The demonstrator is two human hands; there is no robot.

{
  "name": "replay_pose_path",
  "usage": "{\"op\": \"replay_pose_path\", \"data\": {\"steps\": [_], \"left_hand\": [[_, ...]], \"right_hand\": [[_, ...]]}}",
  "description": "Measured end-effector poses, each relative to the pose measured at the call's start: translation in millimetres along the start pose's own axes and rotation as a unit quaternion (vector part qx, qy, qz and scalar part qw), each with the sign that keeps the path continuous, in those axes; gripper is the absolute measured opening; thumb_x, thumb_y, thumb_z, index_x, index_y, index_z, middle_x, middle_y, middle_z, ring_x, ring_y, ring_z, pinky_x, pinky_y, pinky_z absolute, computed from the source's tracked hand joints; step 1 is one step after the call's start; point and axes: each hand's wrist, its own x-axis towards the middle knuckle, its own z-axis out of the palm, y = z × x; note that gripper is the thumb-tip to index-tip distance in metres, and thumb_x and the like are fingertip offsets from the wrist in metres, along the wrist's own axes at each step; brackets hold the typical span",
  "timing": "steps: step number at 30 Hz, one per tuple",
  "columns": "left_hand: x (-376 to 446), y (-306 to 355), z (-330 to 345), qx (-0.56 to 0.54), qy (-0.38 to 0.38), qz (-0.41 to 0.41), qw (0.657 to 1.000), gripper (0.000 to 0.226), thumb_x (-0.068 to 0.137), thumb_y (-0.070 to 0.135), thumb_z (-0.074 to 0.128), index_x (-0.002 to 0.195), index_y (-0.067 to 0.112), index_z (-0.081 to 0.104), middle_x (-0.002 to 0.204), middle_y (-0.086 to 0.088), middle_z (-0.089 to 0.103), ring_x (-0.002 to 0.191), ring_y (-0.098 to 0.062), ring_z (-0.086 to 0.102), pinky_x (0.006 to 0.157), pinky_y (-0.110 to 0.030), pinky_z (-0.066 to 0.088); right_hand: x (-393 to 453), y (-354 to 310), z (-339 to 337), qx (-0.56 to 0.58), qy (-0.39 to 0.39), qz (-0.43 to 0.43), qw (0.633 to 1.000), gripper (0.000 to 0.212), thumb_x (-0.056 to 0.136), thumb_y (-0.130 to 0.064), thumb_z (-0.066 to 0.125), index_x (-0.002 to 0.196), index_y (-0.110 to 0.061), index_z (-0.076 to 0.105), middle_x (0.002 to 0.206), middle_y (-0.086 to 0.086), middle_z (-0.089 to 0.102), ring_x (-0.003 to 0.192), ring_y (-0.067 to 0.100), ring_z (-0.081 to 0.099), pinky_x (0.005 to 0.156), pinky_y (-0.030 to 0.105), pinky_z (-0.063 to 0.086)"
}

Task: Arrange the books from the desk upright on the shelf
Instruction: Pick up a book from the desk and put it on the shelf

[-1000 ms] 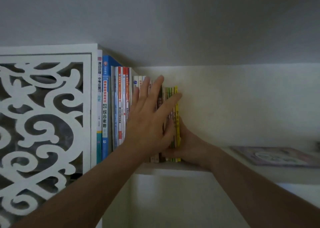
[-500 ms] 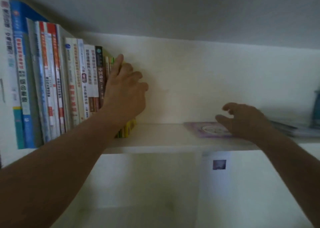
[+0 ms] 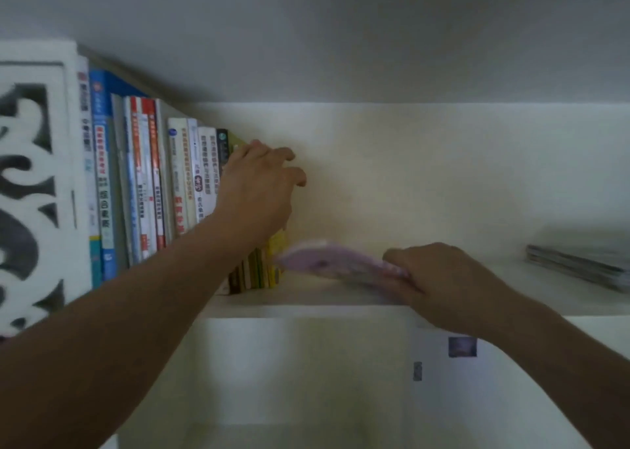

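A row of upright books (image 3: 143, 189) stands at the left end of the white shelf (image 3: 306, 307). My left hand (image 3: 259, 189) rests against the right end of that row, fingers curled over the thin yellow and green books (image 3: 269, 264), holding them up. My right hand (image 3: 443, 281) grips a thin purple book (image 3: 334, 262) by its right edge. The purple book is blurred, tilted, its left end raised off the shelf close to the yellow books.
A flat pile of thin books (image 3: 579, 264) lies at the right end of the shelf. A white carved panel (image 3: 30, 189) closes the left side. Below the shelf a white wall carries two small stickers (image 3: 462, 346).
My right hand has taken hold of the purple book that lay flat and moved it left towards the row, lifting its left end. My left hand stays at the row's right end.
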Motion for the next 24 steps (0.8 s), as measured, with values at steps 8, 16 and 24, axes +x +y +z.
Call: {"op": "replay_pose_path", "data": {"steps": [8, 16, 24], "left_hand": [[-2.5, -47.7, -6.6, 0.030, 0.076, 0.006, 0.997, 0.052, 0.101, 0.042, 0.036, 0.141, 0.018, 0.059, 0.122, -0.005, 0.074, 0.117, -0.031, 0.058, 0.102, -0.047, 0.035], [-6.4, -60.6, 2.8, -0.061, 0.121, 0.032, 0.990, 0.053, 0.094, 0.044, 0.052, 0.138, 0.017, 0.065, 0.124, -0.002, 0.074, 0.118, -0.029, 0.055, 0.104, -0.045, 0.031], [-11.6, -59.9, 5.0, -0.038, 0.094, 0.034, 0.994, 0.055, 0.096, 0.048, 0.050, 0.144, 0.024, 0.060, 0.141, 0.000, 0.065, 0.139, -0.035, 0.045, 0.118, -0.054, 0.025]], "right_hand": [[101.5, -88.5, 30.9, 0.344, 0.031, 0.075, 0.935, 0.063, 0.108, -0.051, 0.042, 0.159, -0.020, 0.022, 0.141, 0.008, 0.059, 0.116, 0.028, 0.062, 0.097, 0.037, 0.050], [147.6, -124.4, 71.4, 0.470, 0.006, 0.039, 0.882, 0.127, 0.068, -0.092, 0.064, 0.160, -0.048, -0.012, 0.168, -0.011, 0.027, 0.148, 0.012, 0.040, 0.120, 0.042, 0.039], [118.6, -129.5, 56.4, 0.270, -0.062, 0.128, 0.952, 0.095, 0.092, -0.080, 0.046, 0.163, -0.030, 0.009, 0.141, 0.008, 0.061, 0.113, 0.027, 0.064, 0.095, 0.036, 0.051]]}}
